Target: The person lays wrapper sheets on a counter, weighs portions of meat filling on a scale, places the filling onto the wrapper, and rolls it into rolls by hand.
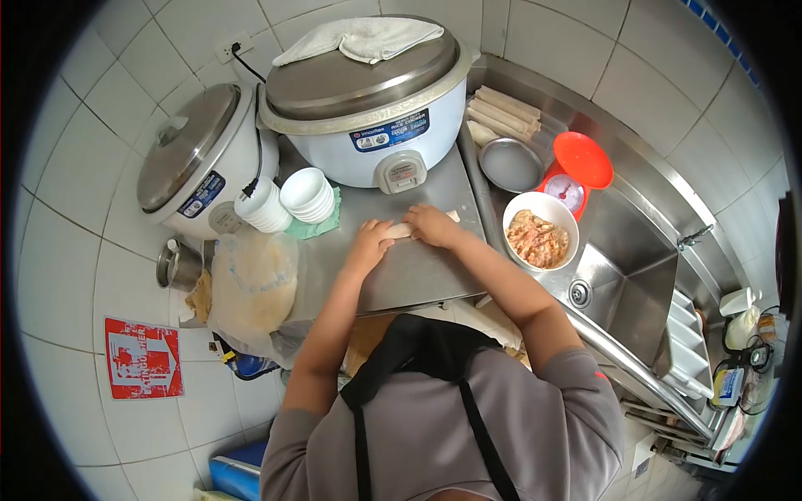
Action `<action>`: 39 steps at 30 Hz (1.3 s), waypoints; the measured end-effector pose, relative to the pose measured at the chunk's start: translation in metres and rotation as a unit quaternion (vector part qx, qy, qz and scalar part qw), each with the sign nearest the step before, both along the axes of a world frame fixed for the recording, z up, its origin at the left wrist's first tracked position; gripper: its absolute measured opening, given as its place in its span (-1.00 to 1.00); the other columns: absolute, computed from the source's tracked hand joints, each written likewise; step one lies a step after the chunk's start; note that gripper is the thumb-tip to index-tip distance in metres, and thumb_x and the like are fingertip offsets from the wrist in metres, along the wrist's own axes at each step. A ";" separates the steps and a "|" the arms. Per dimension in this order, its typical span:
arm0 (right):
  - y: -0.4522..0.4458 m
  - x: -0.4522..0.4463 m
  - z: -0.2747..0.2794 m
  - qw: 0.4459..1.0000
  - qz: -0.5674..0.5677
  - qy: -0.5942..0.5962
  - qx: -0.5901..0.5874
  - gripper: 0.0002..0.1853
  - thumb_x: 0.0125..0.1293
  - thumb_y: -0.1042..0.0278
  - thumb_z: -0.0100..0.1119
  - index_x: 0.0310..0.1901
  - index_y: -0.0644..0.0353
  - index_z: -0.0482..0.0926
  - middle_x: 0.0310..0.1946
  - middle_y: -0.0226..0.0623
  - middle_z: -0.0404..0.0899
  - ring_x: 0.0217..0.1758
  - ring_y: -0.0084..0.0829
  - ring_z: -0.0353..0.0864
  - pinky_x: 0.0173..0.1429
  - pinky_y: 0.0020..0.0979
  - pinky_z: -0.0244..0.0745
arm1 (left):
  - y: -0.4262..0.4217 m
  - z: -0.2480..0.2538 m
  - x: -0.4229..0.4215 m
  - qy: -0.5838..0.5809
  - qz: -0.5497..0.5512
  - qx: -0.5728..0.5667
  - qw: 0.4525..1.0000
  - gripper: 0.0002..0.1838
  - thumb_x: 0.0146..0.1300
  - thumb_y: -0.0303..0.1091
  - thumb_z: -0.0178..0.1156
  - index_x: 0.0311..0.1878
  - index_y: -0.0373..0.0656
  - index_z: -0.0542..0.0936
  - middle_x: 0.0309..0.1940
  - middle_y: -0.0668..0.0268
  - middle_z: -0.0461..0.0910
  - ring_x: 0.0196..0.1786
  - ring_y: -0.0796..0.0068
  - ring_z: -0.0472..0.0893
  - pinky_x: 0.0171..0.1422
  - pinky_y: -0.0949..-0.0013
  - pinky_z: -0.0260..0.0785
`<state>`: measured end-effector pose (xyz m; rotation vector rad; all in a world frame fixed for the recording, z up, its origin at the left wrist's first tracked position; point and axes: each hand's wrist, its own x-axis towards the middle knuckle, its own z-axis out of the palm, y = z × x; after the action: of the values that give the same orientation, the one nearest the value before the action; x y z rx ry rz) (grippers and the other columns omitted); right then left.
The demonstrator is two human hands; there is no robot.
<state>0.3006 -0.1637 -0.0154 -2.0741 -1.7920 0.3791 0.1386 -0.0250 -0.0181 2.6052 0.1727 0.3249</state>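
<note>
On the steel counter, a pale spring roll [401,231] lies crosswise under both of my hands. My left hand [370,245] has its fingers curled over the roll's left end. My right hand [431,226] is closed over the right part, and a pale tip of wrapper sticks out beyond it. A clear plastic bag of round, pale wrappers [255,284] rests on the counter's left side. To the right, a white bowl [511,210] contains a pinkish ground filling [537,240]. Several long finished rolls [505,113] lie side by side near the back wall.
Behind my hands stands a large rice cooker [334,149], with a smaller one [188,150] beside it. Stacked white cups [306,196] sit on a green cloth [322,224]. Right are a round metal pan [511,165], red scale [582,159] and steel sink [626,275].
</note>
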 end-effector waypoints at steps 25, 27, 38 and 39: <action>-0.101 0.265 0.108 0.890 -0.173 0.421 -0.009 -0.29 -0.16 0.62 0.25 0.16 0.35 0.30 -0.12 -0.22 0.49 -0.19 -0.43 0.53 -0.16 -0.46 0.51 | -0.104 -0.015 -0.051 -0.216 0.285 -0.050 0.933 -0.66 0.09 -0.44 0.17 -0.04 -0.30 0.44 -0.18 0.17 0.54 -0.05 0.12 0.44 0.13 0.17 0.23; -0.089 0.297 0.112 0.898 -0.221 0.380 0.010 -0.26 -0.18 0.63 0.23 0.19 0.33 0.29 -0.08 -0.17 0.49 -0.12 -0.37 0.52 -0.08 -0.44 0.47 | -0.105 -0.015 -0.050 -0.212 0.292 -0.029 0.932 -0.70 0.08 -0.43 0.16 -0.09 -0.27 0.45 -0.16 0.17 0.54 -0.03 0.10 0.42 0.16 0.15 0.19; 0.005 0.397 0.004 0.959 -0.249 -0.089 0.104 -0.42 0.03 0.66 0.00 0.16 0.06 0.38 0.03 -0.04 0.45 0.11 -0.02 0.44 0.23 -0.23 0.34 | -0.105 -0.011 -0.048 -0.150 0.323 0.005 0.934 -0.72 -0.01 -0.38 0.16 -0.18 -0.17 0.45 -0.24 0.23 0.51 -0.06 0.10 0.42 0.26 0.03 0.12; 0.007 0.391 -0.001 0.958 -0.252 -0.108 0.084 -0.40 0.01 0.64 0.05 0.17 0.03 0.37 0.05 -0.06 0.43 0.12 -0.02 0.43 0.23 -0.22 0.34 | -0.106 -0.011 -0.049 -0.146 0.321 0.008 0.936 -0.73 0.00 -0.38 0.15 -0.18 -0.17 0.45 -0.24 0.23 0.51 -0.07 0.11 0.43 0.27 0.02 0.12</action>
<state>0.6918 -0.1566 -0.0161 -2.4109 -1.2690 -0.1432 0.0894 -0.1306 -0.0294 2.4073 0.9201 0.9328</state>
